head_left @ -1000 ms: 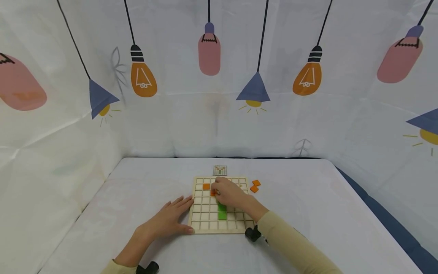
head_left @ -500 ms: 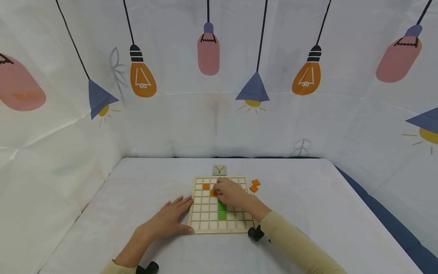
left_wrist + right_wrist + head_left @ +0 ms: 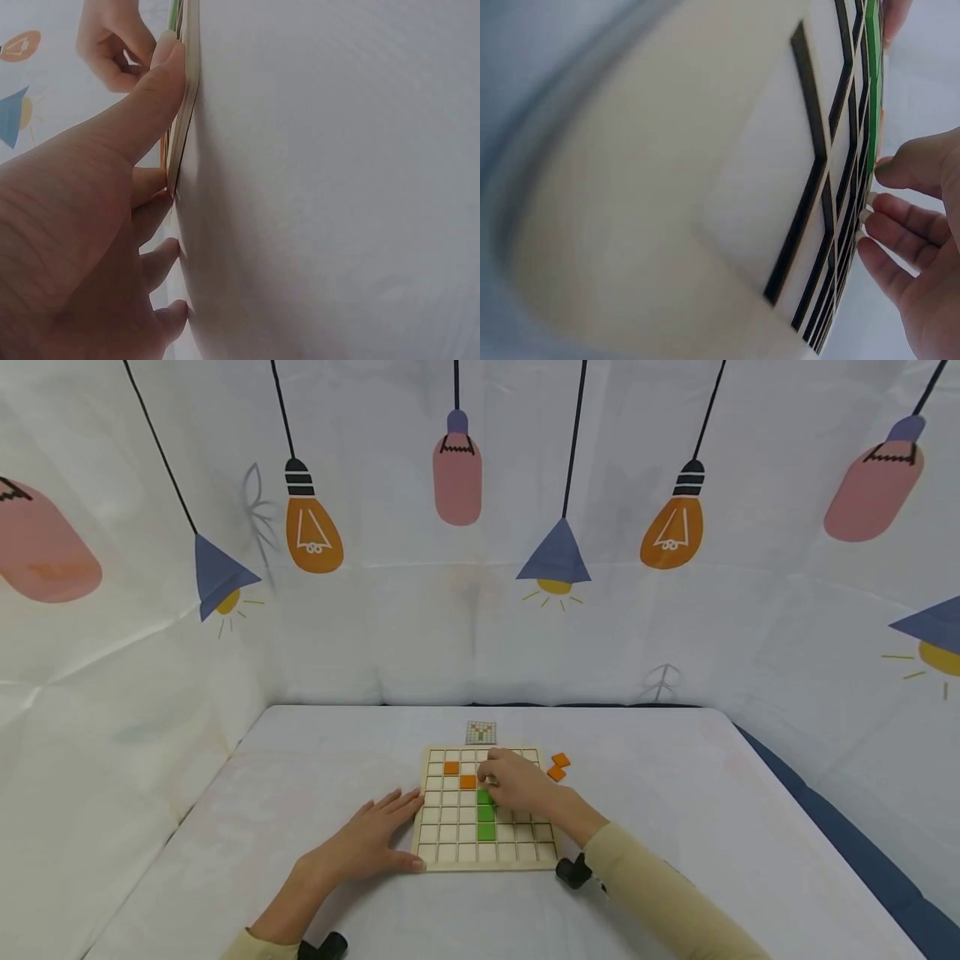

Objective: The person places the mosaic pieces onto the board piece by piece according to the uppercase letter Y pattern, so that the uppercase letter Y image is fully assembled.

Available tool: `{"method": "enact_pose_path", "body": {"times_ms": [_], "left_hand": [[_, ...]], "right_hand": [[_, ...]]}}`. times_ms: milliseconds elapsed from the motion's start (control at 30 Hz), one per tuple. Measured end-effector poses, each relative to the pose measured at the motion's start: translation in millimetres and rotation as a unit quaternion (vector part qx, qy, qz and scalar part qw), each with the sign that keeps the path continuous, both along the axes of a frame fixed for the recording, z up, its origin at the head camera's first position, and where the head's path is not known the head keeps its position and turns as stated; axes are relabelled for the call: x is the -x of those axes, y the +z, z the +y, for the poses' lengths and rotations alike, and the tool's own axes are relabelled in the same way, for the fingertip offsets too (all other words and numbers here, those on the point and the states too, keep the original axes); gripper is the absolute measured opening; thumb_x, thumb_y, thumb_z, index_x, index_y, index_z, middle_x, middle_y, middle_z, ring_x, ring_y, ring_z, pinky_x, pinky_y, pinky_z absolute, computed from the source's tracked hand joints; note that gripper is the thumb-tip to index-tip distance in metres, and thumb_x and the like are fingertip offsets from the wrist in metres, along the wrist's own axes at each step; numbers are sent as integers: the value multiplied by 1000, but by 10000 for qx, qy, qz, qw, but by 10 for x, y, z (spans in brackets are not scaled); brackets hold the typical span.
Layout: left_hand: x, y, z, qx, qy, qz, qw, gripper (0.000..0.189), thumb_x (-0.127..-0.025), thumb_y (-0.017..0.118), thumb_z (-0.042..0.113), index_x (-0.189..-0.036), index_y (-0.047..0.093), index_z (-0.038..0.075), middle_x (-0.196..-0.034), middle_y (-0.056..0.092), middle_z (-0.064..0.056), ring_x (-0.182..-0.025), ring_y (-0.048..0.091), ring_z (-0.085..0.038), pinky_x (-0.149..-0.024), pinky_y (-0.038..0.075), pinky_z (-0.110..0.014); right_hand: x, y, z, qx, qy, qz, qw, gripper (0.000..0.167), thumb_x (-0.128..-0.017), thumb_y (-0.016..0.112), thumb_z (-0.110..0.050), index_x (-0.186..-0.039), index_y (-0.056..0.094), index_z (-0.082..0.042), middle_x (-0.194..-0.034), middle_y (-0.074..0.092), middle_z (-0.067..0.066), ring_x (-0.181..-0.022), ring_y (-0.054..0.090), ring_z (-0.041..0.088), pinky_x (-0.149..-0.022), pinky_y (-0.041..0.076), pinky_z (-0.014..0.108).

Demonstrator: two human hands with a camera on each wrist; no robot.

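Observation:
The wooden grid board (image 3: 480, 865) lies on the table with two orange tiles (image 3: 452, 767) in its upper left cells and a column of green tiles (image 3: 486, 832). My left hand (image 3: 367, 839) lies at the board's left side, fingers spread, thumb at the near left corner. In the left wrist view that thumb (image 3: 161, 79) rests along the board's edge. My right hand (image 3: 517, 783) reaches over the upper middle of the grid, close by the top green tile. Its bent fingers (image 3: 904, 217) touch down on the board, thumb apart from them, no tile visible between.
A small pattern card (image 3: 481, 732) lies beyond the board. Two loose orange tiles (image 3: 557, 773) sit off its right side. The white table (image 3: 675, 793) ends at a printed curtain behind, and each wrist wears a black camera (image 3: 573, 871).
My right hand has shifted right, away from the second orange tile, uncovering it and the top green tile. The left hand has stayed in place.

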State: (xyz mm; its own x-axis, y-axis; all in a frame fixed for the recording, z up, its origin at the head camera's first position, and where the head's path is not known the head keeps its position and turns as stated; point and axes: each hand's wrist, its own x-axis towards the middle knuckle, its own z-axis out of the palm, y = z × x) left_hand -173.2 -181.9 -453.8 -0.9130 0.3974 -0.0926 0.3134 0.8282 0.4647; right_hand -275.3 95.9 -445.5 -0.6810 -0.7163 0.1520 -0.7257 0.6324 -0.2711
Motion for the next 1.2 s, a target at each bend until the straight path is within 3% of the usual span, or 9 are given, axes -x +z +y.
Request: {"method": "enact_pose_path", "body": {"times_ms": [600, 900, 1200], "left_hand": [[-35, 37, 6, -53, 29, -5, 10000, 100, -75, 76, 60, -156, 35, 17, -164, 31, 0, -154, 21, -34, -119, 17, -68], [-39, 57, 2, -53, 11, -18, 10000, 100, -75, 76, 60, -156, 35, 16, -164, 32, -3, -153, 22, -36, -118, 17, -69], [-35, 43, 5, -13, 26, -32, 10000, 100, -75, 77, 59, -156, 35, 16, -164, 32, -2, -153, 22, -36, -119, 17, -68]], "right_hand": [[6, 42, 315, -50, -296, -119, 9995, 22, -92, 59, -3, -103, 74, -13, -97, 61, -3, -78, 49, 7, -70, 48, 23], [-5, 44, 453, 198, -335, -56, 9992, 21, -87, 60, 2, -98, 73, -11, -98, 62, 0, -91, 57, 14, -79, 54, 31], [19, 30, 604, 89, -791, -188, 9966, 20, -88, 63, -2, -100, 73, -14, -101, 61, -5, -95, 56, 11, -85, 53, 32]]}}
